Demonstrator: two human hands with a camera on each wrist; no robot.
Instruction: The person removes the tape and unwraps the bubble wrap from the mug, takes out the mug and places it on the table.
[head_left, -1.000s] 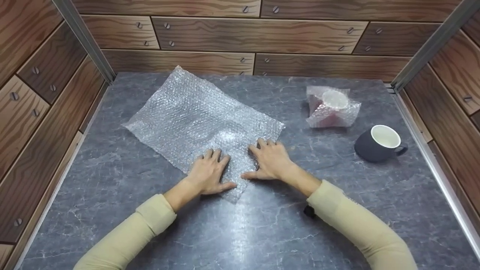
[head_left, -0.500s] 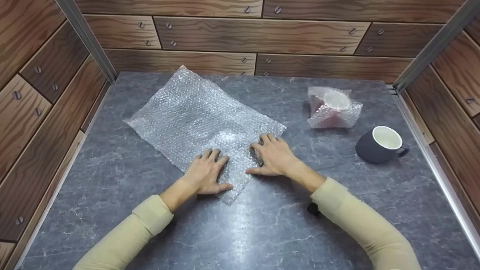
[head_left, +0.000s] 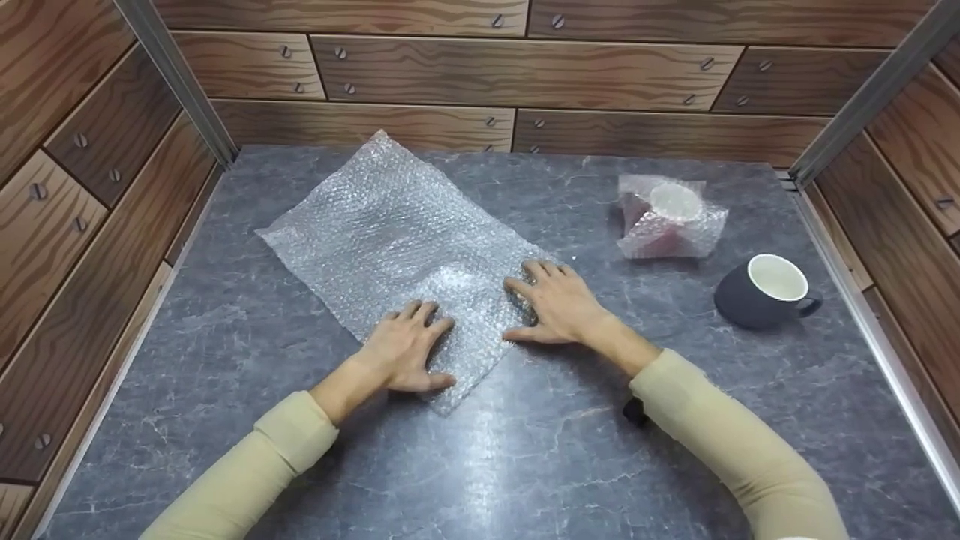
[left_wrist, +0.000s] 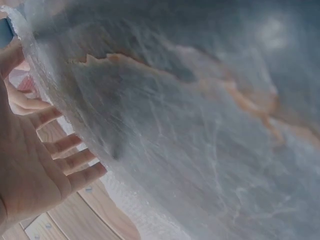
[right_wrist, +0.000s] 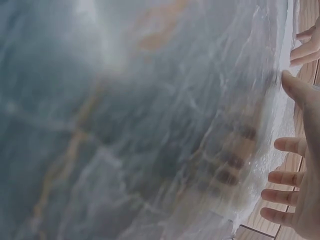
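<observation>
A sheet of clear bubble wrap [head_left: 405,217] lies slantwise on the grey marbled table, one corner pointing toward the person. My left hand [head_left: 405,349] rests on its near left edge, fingers spread and thumb near the front corner. On the right edge lies my right hand [head_left: 559,304], fingers spread with the thumb at the sheet's margin. In the left wrist view the left hand's fingertips [left_wrist: 97,172] touch the sheet's surface. The right wrist view has the right hand [right_wrist: 305,185] with its fingers apart along the sheet. Neither hand grips anything.
Right of the sheet stands a dark mug [head_left: 757,296] with a white inside, its handle to the right. Behind it sits a reddish item wrapped in bubble wrap [head_left: 671,217]. Wood-patterned walls [head_left: 525,71] with metal corner posts border the table [head_left: 225,360].
My hands have spread apart, the left a little left and toward the person, the right farther right and away. The sheet has turned slightly, its near corner moving left. Mug and wrapped item stay put.
</observation>
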